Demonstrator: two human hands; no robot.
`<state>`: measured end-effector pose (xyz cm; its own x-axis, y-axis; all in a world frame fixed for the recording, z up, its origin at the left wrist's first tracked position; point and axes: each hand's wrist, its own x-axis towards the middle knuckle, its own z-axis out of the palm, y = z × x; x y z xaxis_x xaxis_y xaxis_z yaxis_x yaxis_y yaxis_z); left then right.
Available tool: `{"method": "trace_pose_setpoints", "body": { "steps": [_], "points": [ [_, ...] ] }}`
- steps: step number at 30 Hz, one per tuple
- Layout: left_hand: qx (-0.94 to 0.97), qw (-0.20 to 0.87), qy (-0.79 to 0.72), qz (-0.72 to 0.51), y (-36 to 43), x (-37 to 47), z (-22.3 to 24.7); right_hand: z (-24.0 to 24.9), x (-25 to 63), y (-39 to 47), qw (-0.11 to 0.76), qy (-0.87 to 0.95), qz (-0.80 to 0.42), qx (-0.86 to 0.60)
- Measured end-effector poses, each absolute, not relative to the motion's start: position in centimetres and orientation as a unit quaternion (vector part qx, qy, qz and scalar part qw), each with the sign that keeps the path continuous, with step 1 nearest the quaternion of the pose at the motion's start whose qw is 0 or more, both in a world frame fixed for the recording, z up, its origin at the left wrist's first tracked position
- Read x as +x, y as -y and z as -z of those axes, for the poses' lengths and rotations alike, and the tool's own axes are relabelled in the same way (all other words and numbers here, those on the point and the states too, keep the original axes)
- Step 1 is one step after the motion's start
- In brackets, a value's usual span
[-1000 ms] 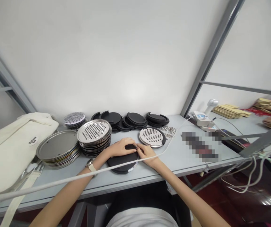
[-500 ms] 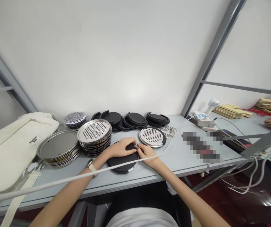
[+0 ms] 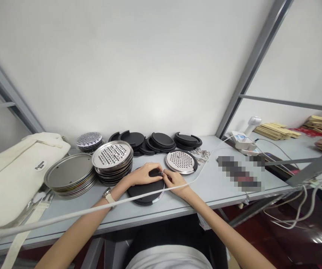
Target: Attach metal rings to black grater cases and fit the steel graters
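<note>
A round black disc (image 3: 144, 192) with a clear or shiny strip along its right edge lies near the bench's front edge. Across its top rests my left hand (image 3: 146, 174), thumb on the surface and fingers curled, closed at the disc's upper right edge. My right hand (image 3: 174, 181) is closed in a pinch there, its fingertips meeting those of my left. Between the fingertips shows a small metal piece (image 3: 161, 173), too small to name exactly. Just behind sits a round grater plate (image 3: 180, 162) in a black holder, with thin metal chains (image 3: 201, 154) beside it.
Stacked grater plates (image 3: 112, 155) and plain round metal plates (image 3: 69, 172) stand on the left, near a cream bag (image 3: 17, 175). More black discs (image 3: 161, 140) line the wall. A white cable (image 3: 93, 207) crosses in front of my arms. A scanner (image 3: 253, 122) stands right.
</note>
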<state>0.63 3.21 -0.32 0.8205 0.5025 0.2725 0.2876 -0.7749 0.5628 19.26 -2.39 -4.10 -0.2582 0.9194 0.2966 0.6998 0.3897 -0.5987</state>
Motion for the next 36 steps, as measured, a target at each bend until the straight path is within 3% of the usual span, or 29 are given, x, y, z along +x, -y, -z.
{"method": "trace_pose_setpoints", "body": {
  "steps": [25, 36],
  "points": [
    [0.911, 0.289, -0.194, -0.221, -3.5, 0.8, 0.6, 4.0, 19.4, 3.3, 0.293, 0.781, -0.152, -0.530],
    [0.907, 0.297, -0.209, -0.213, -3.7, 0.6, 0.6, 4.0, 19.7, 3.6, 0.337, 0.773, -0.174, -0.509]
  ]
}}
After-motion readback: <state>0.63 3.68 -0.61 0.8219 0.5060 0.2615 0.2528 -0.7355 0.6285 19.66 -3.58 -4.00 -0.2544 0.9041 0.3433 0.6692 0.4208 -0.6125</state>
